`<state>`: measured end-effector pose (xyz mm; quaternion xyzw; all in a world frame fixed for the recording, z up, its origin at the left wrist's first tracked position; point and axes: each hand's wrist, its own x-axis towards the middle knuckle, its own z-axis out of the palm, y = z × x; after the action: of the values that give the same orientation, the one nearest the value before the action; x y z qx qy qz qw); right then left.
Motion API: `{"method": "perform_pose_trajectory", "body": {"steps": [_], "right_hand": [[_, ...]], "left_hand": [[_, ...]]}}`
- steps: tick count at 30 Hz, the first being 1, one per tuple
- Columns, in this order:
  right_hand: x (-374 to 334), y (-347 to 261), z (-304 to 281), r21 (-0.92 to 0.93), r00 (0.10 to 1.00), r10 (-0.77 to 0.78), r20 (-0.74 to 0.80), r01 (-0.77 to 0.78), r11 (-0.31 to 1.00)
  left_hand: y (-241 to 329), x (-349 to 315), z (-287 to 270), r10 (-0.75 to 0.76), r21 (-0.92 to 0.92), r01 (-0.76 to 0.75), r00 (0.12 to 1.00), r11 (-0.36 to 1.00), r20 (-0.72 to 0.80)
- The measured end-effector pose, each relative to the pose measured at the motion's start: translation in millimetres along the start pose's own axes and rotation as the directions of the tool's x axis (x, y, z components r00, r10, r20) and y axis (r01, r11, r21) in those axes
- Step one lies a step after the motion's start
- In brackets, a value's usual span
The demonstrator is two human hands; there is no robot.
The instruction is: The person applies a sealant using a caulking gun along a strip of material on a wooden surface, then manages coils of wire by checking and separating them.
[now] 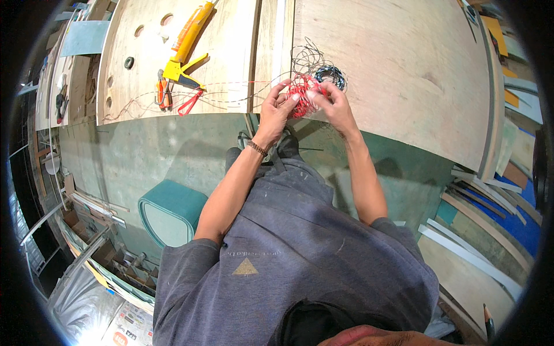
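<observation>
A tangled bundle of red and white wire (299, 92) is between my two hands at the near edge of the wooden bench. My left hand (275, 112) pinches its left side with thumb and fingers. On the right side, my right hand (337, 111) grips the same bundle, its thumb and fingers closed. Just behind lie a coil of blue-black wire (331, 75) and loose loops of dark wire (307, 56). Thin strands trail from the bundle leftward across the bench. Parts of the fingertips are hidden by the wire.
A yellow caulking gun (183, 74) with a yellow tube (193, 32), orange-handled pliers (164, 91) and a small black ring (128, 62) lie at left on the bench (398, 63). Below stands a green stool-like box (172, 213). Wood strips (473, 254) are stacked at right.
</observation>
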<state>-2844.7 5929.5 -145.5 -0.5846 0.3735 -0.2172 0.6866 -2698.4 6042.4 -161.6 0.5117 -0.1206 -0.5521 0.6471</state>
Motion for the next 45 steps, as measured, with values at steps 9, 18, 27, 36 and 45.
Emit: {"method": "perform_pose_trajectory", "body": {"steps": [9,18,27,36,45], "right_hand": [[2.6,10.9,-6.9,-0.022,0.999,-0.016,-0.052,0.014,1.0],[2.1,-12.0,-0.1,-0.287,0.988,0.135,-0.068,-0.149,0.946],[10.2,10.2,-3.0,-0.168,0.996,0.086,-0.011,-0.086,0.982],[18.1,-15.8,-27.7,-0.186,0.97,0.175,0.17,-0.143,0.972],[33.8,-11.6,-33.6,0.02,0.948,0.176,0.264,-0.188,0.982]], "left_hand": [[3.8,1.8,5.2,0.021,0.004,-0.021,0.999,1.0,-0.026],[1.7,-2.3,6.4,0.09,0.172,-0.096,0.995,0.98,0.037],[-7.8,4.4,6.8,0.139,0.244,-0.125,0.989,0.962,-0.042],[12.8,-6.2,1.1,-0.179,0.046,0.18,0.983,0.983,-0.033],[31.8,-10.3,-19.4,-0.361,-0.096,0.374,0.924,0.923,0.13]]}}
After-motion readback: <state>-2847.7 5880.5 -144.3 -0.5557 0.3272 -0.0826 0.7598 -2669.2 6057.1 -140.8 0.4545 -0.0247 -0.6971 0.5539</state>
